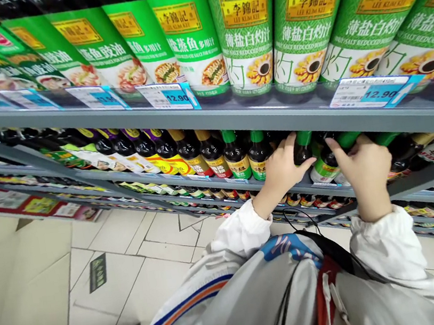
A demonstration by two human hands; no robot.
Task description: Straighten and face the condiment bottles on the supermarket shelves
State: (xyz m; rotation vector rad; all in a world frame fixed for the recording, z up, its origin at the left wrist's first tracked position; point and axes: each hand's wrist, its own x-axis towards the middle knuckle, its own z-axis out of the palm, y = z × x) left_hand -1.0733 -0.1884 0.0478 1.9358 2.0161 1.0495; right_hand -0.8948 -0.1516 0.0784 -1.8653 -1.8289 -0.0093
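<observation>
My left hand is wrapped round the neck of a dark sauce bottle with a green cap on the second shelf. Just to its right, my right hand is curled round another green-capped dark bottle, which leans a little. Both bottles stand in a row of similar dark bottles. Both arms wear white sleeves, and their lower fingers are hidden behind the bottles.
The top shelf carries large green-labelled sauce bottles with price tags reading 12.90. More bottles with yellow and red labels run left along the second shelf. Lower shelves extend below. A tiled floor lies left.
</observation>
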